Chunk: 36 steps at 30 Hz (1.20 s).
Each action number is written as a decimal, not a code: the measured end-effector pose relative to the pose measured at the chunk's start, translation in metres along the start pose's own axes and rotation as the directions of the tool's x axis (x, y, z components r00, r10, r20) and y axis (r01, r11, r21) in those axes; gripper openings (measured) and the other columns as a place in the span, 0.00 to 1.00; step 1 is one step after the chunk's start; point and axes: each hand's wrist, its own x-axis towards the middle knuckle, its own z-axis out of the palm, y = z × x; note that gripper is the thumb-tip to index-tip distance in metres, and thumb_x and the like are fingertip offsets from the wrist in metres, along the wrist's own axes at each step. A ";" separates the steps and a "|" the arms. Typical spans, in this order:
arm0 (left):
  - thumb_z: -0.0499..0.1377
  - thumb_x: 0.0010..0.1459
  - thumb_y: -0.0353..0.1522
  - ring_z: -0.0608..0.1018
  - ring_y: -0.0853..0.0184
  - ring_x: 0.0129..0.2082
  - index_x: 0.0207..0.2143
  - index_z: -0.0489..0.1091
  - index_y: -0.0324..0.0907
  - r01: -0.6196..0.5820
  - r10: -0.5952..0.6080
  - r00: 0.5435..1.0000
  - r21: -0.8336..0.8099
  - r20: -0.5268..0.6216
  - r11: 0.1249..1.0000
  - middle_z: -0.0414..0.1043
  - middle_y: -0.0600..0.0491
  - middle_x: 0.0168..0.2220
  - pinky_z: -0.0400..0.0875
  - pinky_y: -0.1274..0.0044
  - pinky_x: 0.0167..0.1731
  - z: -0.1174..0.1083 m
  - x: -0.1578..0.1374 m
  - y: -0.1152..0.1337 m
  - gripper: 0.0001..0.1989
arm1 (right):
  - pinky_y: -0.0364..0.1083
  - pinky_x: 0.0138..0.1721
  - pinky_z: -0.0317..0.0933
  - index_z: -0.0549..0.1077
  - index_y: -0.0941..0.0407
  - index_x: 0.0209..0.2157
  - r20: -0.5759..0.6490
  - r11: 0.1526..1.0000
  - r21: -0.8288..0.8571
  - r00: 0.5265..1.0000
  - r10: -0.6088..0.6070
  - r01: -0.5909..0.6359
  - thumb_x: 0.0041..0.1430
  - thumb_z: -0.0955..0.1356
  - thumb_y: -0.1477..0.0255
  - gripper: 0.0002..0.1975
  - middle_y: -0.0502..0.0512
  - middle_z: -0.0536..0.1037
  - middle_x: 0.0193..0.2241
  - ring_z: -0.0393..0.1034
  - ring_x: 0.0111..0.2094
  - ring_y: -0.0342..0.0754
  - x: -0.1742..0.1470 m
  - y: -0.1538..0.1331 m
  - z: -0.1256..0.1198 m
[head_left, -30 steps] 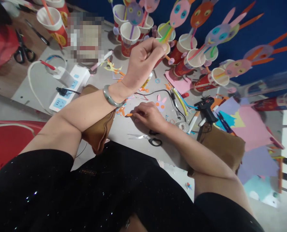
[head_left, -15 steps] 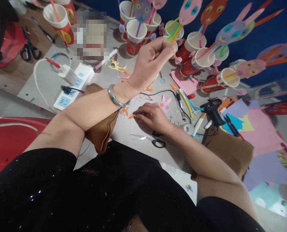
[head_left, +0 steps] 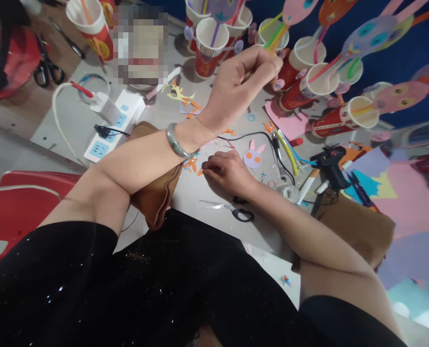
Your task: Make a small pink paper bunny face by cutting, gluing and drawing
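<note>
Green and yellow straws (head_left: 275, 39) slant up from the pinched fingers of the left hand (head_left: 241, 86), which I see through the distant head camera over the far part of the grey table (head_left: 196, 190). A pink paper face (head_left: 297, 8), partly cut off by the top of my view, sits at the upper end of these straws. Around and beyond are red paper cups (head_left: 207, 65) with more straws and paper faces rising from them. A mottled bangle (head_left: 174, 144) circles the left wrist.

The right hand (head_left: 232, 171) is nearer, at the middle of the table, its fingers curled; the fingertips are just beside orange paper scraps (head_left: 191, 165), and I cannot tell whether they hold one. To its right and slightly beyond lies a purple rabbit face (head_left: 253, 151) with orange eyes. On its near side are scissors (head_left: 231, 208) with black handles, blades pointing left. Farther right I find a black glue gun (head_left: 331, 166), and on the left a white power strip (head_left: 134, 107) with plugs in it. A brown pouch (head_left: 156, 202) lies partly hidden by the left forearm.
</note>
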 end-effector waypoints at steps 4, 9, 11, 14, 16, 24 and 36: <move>0.60 0.66 0.23 0.70 0.77 0.22 0.18 0.67 0.44 -0.006 0.005 1.000 0.010 0.024 1.000 0.67 0.58 0.22 0.58 0.85 0.16 -0.001 -0.001 0.002 0.23 | 0.50 0.42 0.56 0.79 0.57 0.32 -0.001 1.000 -0.027 1.000 0.015 -0.015 0.62 0.67 0.74 0.08 0.55 0.77 0.29 0.67 0.30 0.47 0.002 0.000 0.001; 0.59 0.66 0.20 0.72 0.76 0.25 0.18 0.67 0.45 -0.013 0.013 0.998 -0.001 0.054 1.000 0.66 0.57 0.23 0.65 0.86 0.19 -0.003 0.000 -0.001 0.23 | 0.50 0.43 0.57 0.80 0.58 0.39 -0.050 0.999 -0.019 0.998 -0.031 0.030 0.68 0.65 0.70 0.11 0.57 0.80 0.33 0.70 0.33 0.49 0.000 -0.002 0.004; 0.61 0.64 0.21 0.73 0.75 0.25 0.17 0.67 0.45 -0.021 0.023 0.999 -0.050 0.043 0.999 0.66 0.58 0.22 0.67 0.86 0.20 -0.002 0.000 -0.001 0.22 | 0.51 0.44 0.56 0.81 0.56 0.45 -0.046 0.991 -0.080 0.993 -0.110 0.106 0.71 0.63 0.68 0.14 0.59 0.80 0.36 0.71 0.36 0.50 -0.001 -0.004 0.007; 0.62 0.65 0.24 0.76 0.74 0.27 0.18 0.67 0.46 0.000 0.004 0.998 -0.060 0.058 0.998 0.66 0.58 0.23 0.70 0.84 0.22 -0.002 0.000 -0.002 0.22 | 0.53 0.44 0.53 0.80 0.53 0.50 -0.022 0.956 -0.234 0.982 -0.189 0.179 0.74 0.60 0.64 0.19 0.60 0.79 0.38 0.69 0.36 0.50 -0.001 -0.006 0.011; 0.61 0.67 0.27 0.78 0.72 0.29 0.19 0.67 0.45 0.041 -0.039 0.998 -0.035 0.046 0.999 0.69 0.57 0.24 0.72 0.82 0.25 -0.003 0.000 -0.002 0.21 | 0.54 0.44 0.52 0.80 0.53 0.51 -0.028 0.941 -0.295 0.983 -0.179 0.163 0.75 0.59 0.65 0.20 0.60 0.78 0.38 0.67 0.36 0.51 0.001 -0.005 0.012; 0.68 0.59 0.31 0.82 0.63 0.34 0.17 0.67 0.50 0.200 -0.205 0.978 -0.112 -0.041 0.973 0.74 0.55 0.25 0.71 0.78 0.23 0.000 0.000 -0.004 0.19 | 0.54 0.44 0.51 0.80 0.52 0.50 -0.025 0.948 -0.274 0.984 -0.178 0.164 0.74 0.60 0.65 0.18 0.59 0.76 0.37 0.64 0.36 0.50 -0.004 -0.007 0.008; 0.60 0.67 0.23 0.72 0.80 0.24 0.21 0.64 0.41 0.117 -0.125 0.989 -0.096 -0.083 0.988 0.64 0.59 0.25 0.58 0.88 0.17 -0.001 0.007 0.015 0.20 | 0.54 0.43 0.49 0.79 0.54 0.53 0.032 0.881 -0.435 0.981 -0.191 0.186 0.73 0.58 0.70 0.20 0.61 0.76 0.38 0.62 0.35 0.51 -0.016 -0.013 0.008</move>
